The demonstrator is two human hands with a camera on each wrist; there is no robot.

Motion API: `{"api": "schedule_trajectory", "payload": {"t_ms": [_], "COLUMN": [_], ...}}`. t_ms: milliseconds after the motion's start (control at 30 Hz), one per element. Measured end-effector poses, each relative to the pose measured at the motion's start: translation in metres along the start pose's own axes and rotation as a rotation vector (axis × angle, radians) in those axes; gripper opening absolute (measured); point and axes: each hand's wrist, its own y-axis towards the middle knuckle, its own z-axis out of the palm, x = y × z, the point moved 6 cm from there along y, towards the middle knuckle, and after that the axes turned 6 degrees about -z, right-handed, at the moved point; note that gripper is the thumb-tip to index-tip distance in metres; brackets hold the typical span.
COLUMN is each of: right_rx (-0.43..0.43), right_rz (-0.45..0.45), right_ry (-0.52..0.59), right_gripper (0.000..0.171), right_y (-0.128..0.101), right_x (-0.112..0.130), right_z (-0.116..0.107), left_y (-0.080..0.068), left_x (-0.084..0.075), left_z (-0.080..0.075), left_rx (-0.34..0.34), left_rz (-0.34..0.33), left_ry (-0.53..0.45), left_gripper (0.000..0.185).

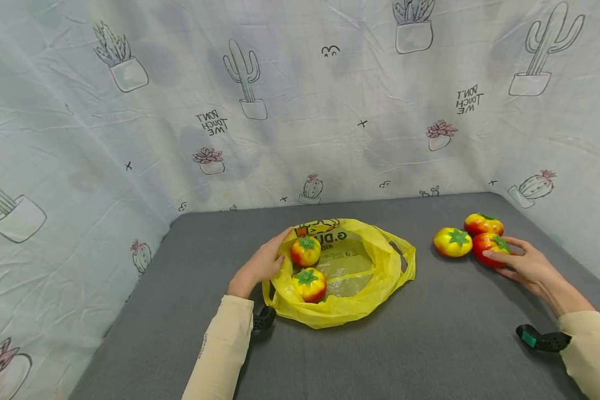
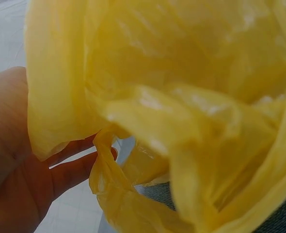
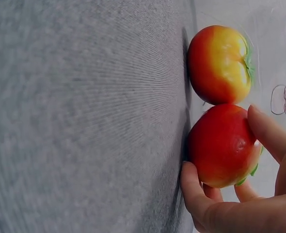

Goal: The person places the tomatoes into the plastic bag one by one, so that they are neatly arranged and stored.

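1. Two tomatoes [image 1: 307,266] already sit inside the yellow bag [image 1: 375,278] at desk centre; three wait at 2 o'clock.
2. My left hand [image 1: 262,265] pinches the bag's rim at its 9 o'clock side.
3. My right hand [image 1: 522,264] wraps the nearest red tomato [image 1: 487,247], not yet lifted.
4. The right wrist view shows my fingers [image 3: 201,194] curling beneath it, hidden from the head camera.

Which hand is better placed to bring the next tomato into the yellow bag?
The right hand. Its fingers already curl round the nearest red tomato on the grey table. The left hand is busy, holding the rim of the yellow bag open, far from the loose tomatoes.
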Motion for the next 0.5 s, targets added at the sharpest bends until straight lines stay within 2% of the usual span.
{"api": "schedule_trajectory", "payload": {"t_ms": [233, 500], "right_rx": [-0.041, -0.099], "right_rz": [-0.001, -0.001], "right_ry": [0.082, 0.196], "right_gripper": [0.099, 0.101], "right_y": [-0.005, -0.008], "right_x": [-0.003, 0.0], "right_z": [-0.012, -0.019], "left_y": [0.002, 0.001], "left_x": [0.002, 0.0], "left_z": [0.001, 0.001], "left_rx": [0.026, 0.03], "left_rz": [-0.033, -0.037], "left_ry": [0.008, 0.004], "left_gripper": [0.067, 0.067]}}
